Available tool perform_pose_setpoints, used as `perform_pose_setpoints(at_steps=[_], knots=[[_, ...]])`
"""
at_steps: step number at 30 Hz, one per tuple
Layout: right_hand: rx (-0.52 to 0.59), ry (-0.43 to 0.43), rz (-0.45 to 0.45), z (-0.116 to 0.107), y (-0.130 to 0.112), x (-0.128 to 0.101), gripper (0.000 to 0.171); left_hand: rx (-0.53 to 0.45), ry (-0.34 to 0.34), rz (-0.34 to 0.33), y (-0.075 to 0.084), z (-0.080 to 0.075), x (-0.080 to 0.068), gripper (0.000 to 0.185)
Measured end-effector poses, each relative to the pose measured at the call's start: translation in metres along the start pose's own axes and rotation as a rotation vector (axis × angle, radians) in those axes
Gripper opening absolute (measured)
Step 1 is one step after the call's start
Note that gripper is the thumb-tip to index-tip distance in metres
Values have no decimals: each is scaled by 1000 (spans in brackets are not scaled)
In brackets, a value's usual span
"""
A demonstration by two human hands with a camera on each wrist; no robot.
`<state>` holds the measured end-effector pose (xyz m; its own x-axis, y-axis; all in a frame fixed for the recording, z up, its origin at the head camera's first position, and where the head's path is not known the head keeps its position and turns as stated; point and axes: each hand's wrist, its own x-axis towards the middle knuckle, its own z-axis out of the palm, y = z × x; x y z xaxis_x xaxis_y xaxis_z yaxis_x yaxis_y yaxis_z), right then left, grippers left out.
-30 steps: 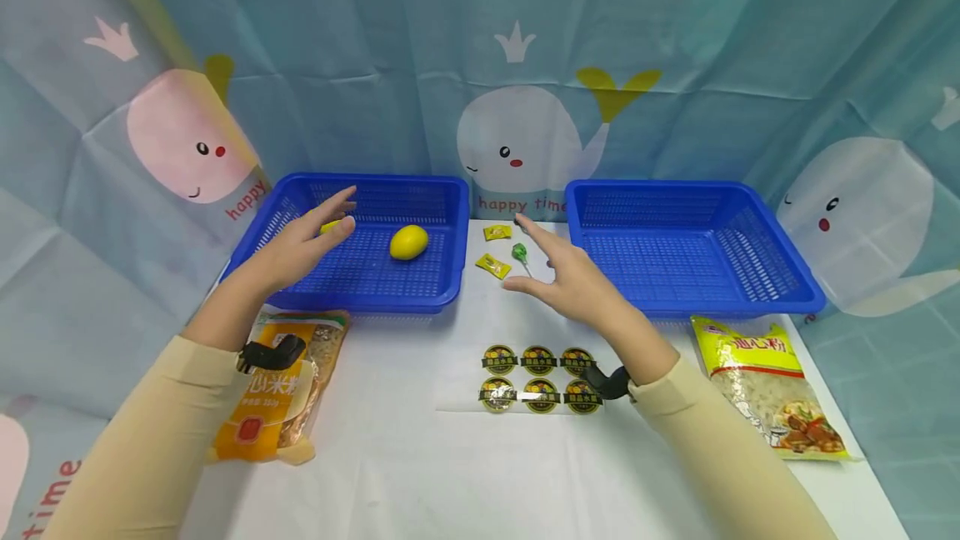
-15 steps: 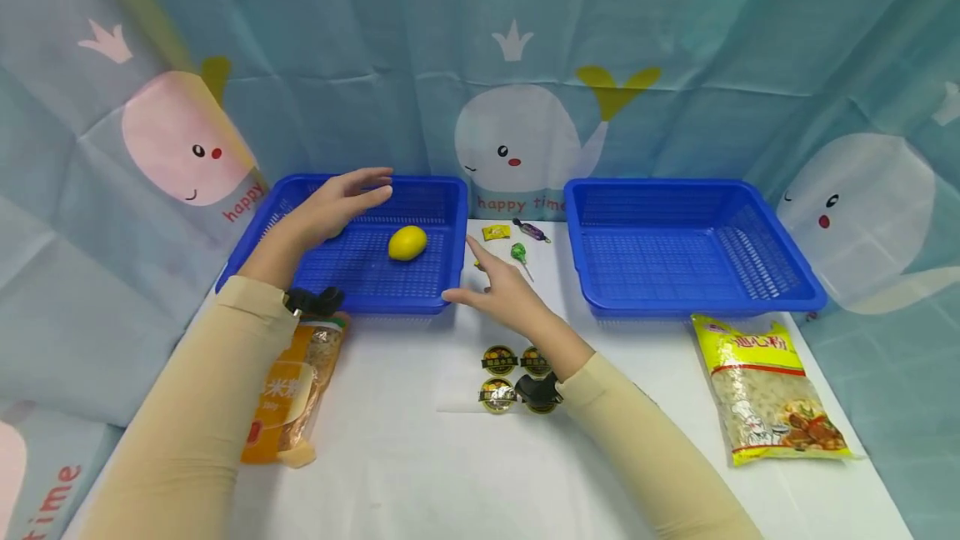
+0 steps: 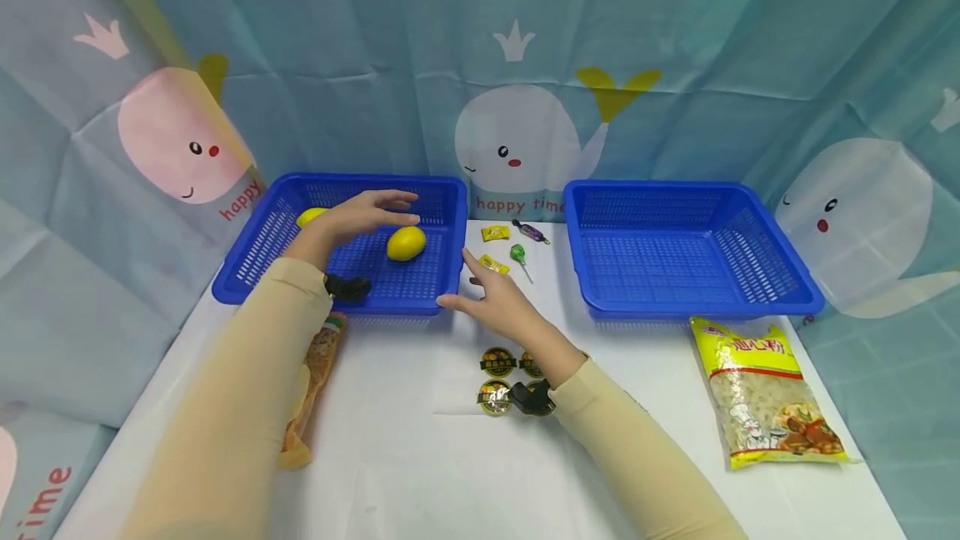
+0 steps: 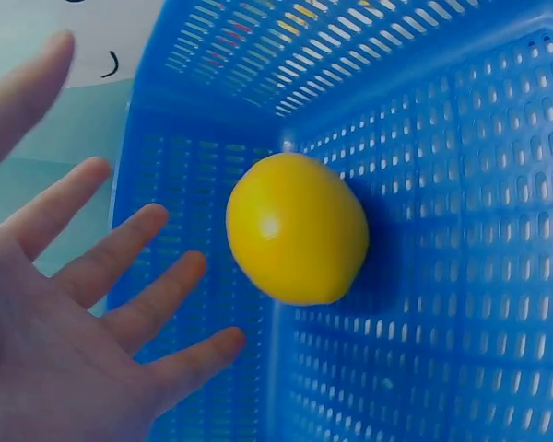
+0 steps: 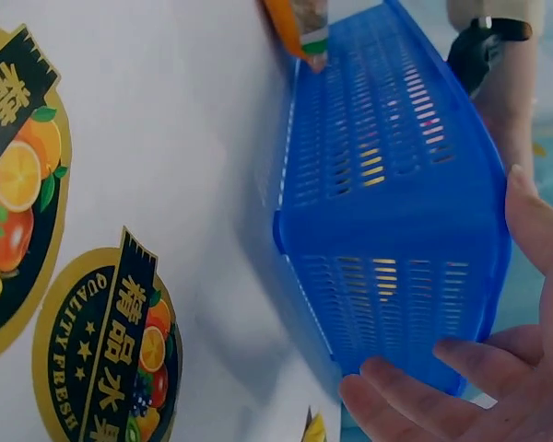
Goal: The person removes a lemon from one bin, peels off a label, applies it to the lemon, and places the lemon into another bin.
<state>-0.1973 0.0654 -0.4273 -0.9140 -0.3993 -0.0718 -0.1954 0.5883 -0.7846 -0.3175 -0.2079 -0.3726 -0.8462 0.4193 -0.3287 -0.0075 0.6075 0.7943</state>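
Head view: looked forward and down from above the bench [image 3: 450, 473], far enough back to take in both blue baskets, both forearms and the curtain behind. Left wrist view: sat very close inside the left basket [image 4: 461, 184], faced along the open palm toward a yellow lemon [image 4: 297, 228]. Right wrist view: hung low over the bench, faced that same basket's outer corner [image 5: 387, 249] past printed stickers [image 5: 101, 350]. Shared by all three: the left basket [image 3: 262, 232].

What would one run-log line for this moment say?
left hand: open over lemon | right hand: open, beside left basket | right basket: empty
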Motion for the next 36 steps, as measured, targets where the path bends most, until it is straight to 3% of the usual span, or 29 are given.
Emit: perform_pose_setpoints(at_steps=[4, 10, 17, 22, 26, 36], knots=[[28, -11, -3, 0, 2, -1, 99, -7, -6, -1, -5, 6, 9, 78], [51, -20, -15, 2, 2, -1, 98, -12, -52, -65, -14, 11, 15, 77], [58, -30, -3, 0, 0, -3, 98, 108, -34, -106, -19, 18, 22, 70], [45, -34, 3, 1, -1, -4, 98, 146, 1, -154, -24, 18, 24, 68], [41, -31, 1, 2, -2, -3, 98, 126, 65, -145, -24, 15, 18, 67], [35, -49, 26, -1, -1, -5, 99, -4, 190, -58, 4, 3, -3, 68]])
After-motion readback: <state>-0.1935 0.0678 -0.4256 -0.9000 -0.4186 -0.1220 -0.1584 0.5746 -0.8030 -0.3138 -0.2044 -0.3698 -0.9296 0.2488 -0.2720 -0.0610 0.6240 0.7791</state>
